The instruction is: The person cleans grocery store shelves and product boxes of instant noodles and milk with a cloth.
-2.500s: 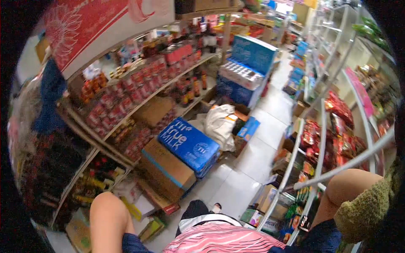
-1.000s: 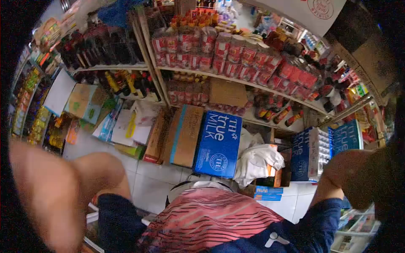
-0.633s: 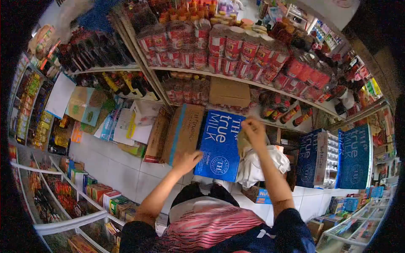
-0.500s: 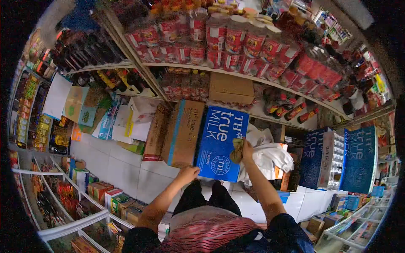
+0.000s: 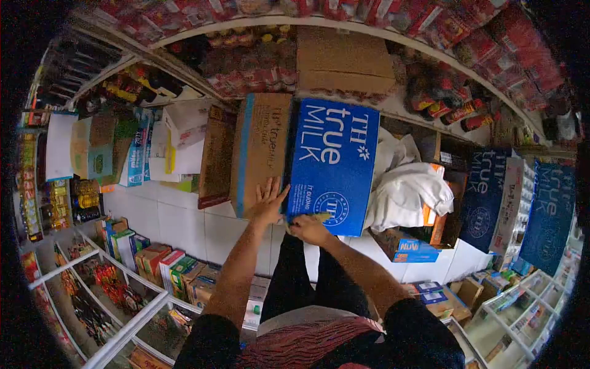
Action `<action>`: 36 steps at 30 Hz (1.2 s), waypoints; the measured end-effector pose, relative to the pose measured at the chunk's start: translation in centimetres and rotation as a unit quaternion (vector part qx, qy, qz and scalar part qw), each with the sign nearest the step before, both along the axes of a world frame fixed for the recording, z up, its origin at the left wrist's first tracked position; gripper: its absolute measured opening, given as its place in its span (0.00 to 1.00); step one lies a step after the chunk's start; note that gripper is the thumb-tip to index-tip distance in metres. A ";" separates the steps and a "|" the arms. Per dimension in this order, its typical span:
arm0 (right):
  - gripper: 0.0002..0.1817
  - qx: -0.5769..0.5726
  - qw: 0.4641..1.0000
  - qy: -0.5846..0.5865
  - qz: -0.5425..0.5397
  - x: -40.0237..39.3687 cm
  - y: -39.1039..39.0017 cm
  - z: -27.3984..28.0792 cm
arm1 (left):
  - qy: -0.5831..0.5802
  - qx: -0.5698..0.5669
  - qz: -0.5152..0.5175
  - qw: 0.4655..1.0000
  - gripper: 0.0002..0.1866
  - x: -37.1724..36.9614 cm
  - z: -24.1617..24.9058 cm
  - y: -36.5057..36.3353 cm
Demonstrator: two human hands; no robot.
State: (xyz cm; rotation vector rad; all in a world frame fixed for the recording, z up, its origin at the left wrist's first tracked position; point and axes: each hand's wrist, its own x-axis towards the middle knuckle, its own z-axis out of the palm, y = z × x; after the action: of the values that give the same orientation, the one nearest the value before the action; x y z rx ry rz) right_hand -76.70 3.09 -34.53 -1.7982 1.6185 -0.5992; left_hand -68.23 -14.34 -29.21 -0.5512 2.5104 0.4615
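A blue TH true MILK carton (image 5: 344, 166) stands in front of me with its printed panel facing up. Beside it on the left is a brown carton with a light-blue stripe (image 5: 261, 135). My left hand (image 5: 267, 202) rests with fingers spread at the lower right of the brown carton, near the gap between the two. Against the blue carton's lower left corner is my right hand (image 5: 309, 230), its fingers closed. A crumpled yellow-green cloth (image 5: 322, 216) pokes out from that hand, and most of it is hidden.
White cloth bags (image 5: 409, 197) lie right of the blue carton, above a blue NUVI box (image 5: 415, 249). More milk cartons (image 5: 482, 197) stand farther right. A plain brown box (image 5: 344, 61) sits on the lower shelf behind. Glass display cases (image 5: 129, 320) line both near sides.
My right hand has moved from the blue carton's right side to its lower left corner, carrying the cloth. My left hand has spread onto the brown carton. The view has tilted down.
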 end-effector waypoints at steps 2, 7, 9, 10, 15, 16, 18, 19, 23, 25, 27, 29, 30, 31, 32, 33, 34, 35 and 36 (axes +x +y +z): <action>0.15 0.030 1.000 0.005 -0.006 -3.0 0.9 0.8 | -0.015 0.014 -0.007 1.000 0.57 -0.4 0.6 -0.3; 0.16 -0.019 0.884 0.151 -0.442 -11.7 3.8 1.4 | 0.015 0.018 0.026 0.999 0.60 0.6 -1.4 0.2; 0.17 -0.080 0.851 0.136 -0.501 -13.4 3.2 1.0 | 0.027 0.027 0.024 0.999 0.60 0.5 -1.2 0.0; 0.18 -0.144 0.812 0.118 -0.553 -14.2 2.7 1.1 | 0.029 0.027 0.024 0.999 0.60 0.3 -1.2 0.0; 0.17 -0.185 0.724 -0.265 -0.610 -10.6 -4.0 3.2 | 0.000 0.025 0.025 0.999 0.60 0.1 -1.1 -0.1; 0.17 -0.165 0.707 -0.318 -0.610 -9.4 -5.7 3.8 | -0.002 0.026 0.024 0.999 0.60 0.4 -1.2 0.0; 0.17 -0.151 0.725 -0.302 -0.601 -8.0 -6.2 1.4 | 0.058 0.017 0.012 0.998 0.60 0.9 -1.8 -0.1; 0.17 -0.107 0.805 -0.206 -0.546 -7.4 -5.8 1.0 | 0.057 0.017 0.012 0.998 0.60 0.7 -1.3 -0.2; 0.17 -0.035 0.937 0.047 -0.343 -8.9 -0.6 1.0 | -0.014 0.018 -0.011 1.000 0.57 -0.1 -0.2 -0.3; 0.17 0.002 0.892 0.130 -0.433 -9.5 1.8 1.1 | -0.017 0.015 -0.016 1.000 0.57 -0.1 -0.3 -0.6; 0.17 -0.034 0.865 0.138 -0.481 -10.9 3.5 2.1 | -0.012 0.029 -0.005 1.000 0.58 0.1 -0.7 -0.3; 0.18 -0.070 0.832 0.147 -0.530 -10.7 4.1 2.6 | 0.004 0.036 0.015 0.999 0.60 0.4 -1.0 0.0; 0.19 -0.051 0.823 0.066 -0.561 -10.1 3.8 2.6 | 0.022 0.038 0.031 0.999 0.62 0.3 -1.1 -0.1; 0.19 -0.033 0.807 -0.016 -0.589 -9.4 3.3 2.4 | 0.022 0.037 0.031 0.999 0.62 0.2 -1.1 -0.2; 0.21 -0.033 0.816 -0.029 -0.576 -7.9 2.4 1.7 | 0.010 0.035 0.030 0.999 0.61 0.1 -1.0 -0.1; 0.22 -0.033 0.825 -0.042 -0.563 -6.5 1.5 1.0 | -0.004 0.033 0.030 0.999 0.61 0.1 -0.9 -0.2; 0.25 -0.045 0.892 0.110 -0.436 -4.7 0.0 3.8 | -0.007 0.032 0.029 0.999 0.61 0.2 -1.0 -0.2; 0.26 -0.024 0.926 0.068 -0.371 -3.0 -1.3 4.3 | 0.006 0.030 0.025 0.999 0.61 0.4 -1.2 -0.3; 0.28 -0.002 0.952 0.026 -0.304 -2.1 -2.0 4.5 | 0.020 0.029 0.020 0.999 0.61 0.5 -1.5 -0.2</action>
State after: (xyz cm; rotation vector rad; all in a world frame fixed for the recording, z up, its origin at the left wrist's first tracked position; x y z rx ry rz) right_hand -78.78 1.08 -30.07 -1.3045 2.2204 -0.8245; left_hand -67.72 -14.58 -30.67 -0.5765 2.5181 0.5646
